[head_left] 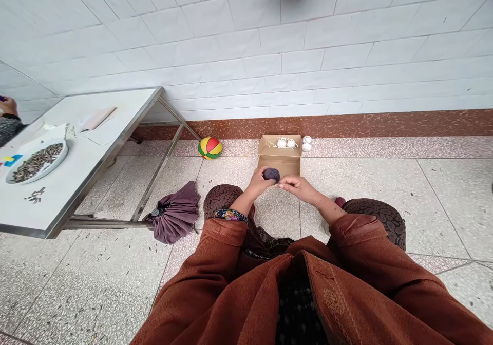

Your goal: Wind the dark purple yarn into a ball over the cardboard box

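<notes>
My left hand (259,183) is closed around a dark purple-grey ball of yarn (271,174), held above the floor between my knees. Close beside it, my right hand (299,187) pinches a strand of the same yarn at the ball's lower right side. Just beyond my hands an open cardboard box (280,162) rests on the floor. Two white yarn balls (286,143) with loose strands lie at its far side. Two more white balls (306,143) sit on the floor against the box's right side.
A white table (103,150) at left bears a plate of sunflower seeds (42,163). Below its edge lies a folded purple umbrella (175,214). A striped ball (210,148) stands by the tiled wall (254,62). Another person's hand (8,107) shows at the far left.
</notes>
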Available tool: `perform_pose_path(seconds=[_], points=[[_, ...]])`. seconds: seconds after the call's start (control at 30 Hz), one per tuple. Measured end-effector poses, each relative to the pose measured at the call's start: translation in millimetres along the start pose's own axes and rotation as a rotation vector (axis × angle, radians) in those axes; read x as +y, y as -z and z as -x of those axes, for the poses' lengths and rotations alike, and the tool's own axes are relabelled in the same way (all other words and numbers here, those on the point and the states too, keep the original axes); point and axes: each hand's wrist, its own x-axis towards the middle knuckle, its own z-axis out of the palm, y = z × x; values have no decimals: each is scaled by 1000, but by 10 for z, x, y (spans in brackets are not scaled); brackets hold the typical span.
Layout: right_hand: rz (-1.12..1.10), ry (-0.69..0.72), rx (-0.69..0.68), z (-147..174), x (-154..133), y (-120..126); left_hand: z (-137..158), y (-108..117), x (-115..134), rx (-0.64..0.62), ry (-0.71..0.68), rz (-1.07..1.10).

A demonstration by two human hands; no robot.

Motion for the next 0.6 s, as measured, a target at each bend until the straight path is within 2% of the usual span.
perform_pose_path(seconds=[0.03, 0.1, 0.17, 0.23, 0.33, 0.43, 0.53, 0.6], points=[[-17, -3, 61, -13, -12, 46, 12, -3, -10, -74, 2, -55], [-9, -25, 184, -43, 4, 127, 51, -13, -20, -305, 52, -62], [48, -60, 265, -67, 70, 167, 103, -20, -7, -516, 93, 56], [143, -103, 284, -76, 162, 151, 149, -18, 32, -595, 97, 226], [274, -171, 225, -57, 282, 38, 174, -2, 115, -540, 92, 456], [309, -152, 115, -17, 301, -97, 133, 20, 159, -347, 56, 582], [258, 6, -100, 20, 199, -161, 59, 44, 124, -111, 28, 514], [175, 94, -193, 35, 96, -142, 20, 59, 74, -23, 16, 322]])
